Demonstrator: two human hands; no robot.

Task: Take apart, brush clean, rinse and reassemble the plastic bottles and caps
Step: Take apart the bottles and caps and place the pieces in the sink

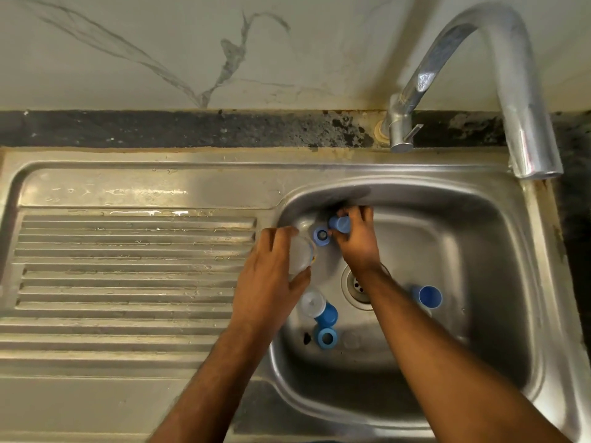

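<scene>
Left hand (271,276): fingers curling around a clear bottle (300,255) at the basin's left wall.
Right hand (356,241): fingertips pinching a blue cap (339,224) (beside a blue ring (321,235)).
Sink (499,251): more blue and clear pieces are lying near the drain (358,287).

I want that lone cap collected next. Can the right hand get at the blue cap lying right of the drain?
Probably yes, once freed. The blue cap lies uncovered on the sink floor beside the right forearm, but the right hand currently grips another blue piece.
</scene>
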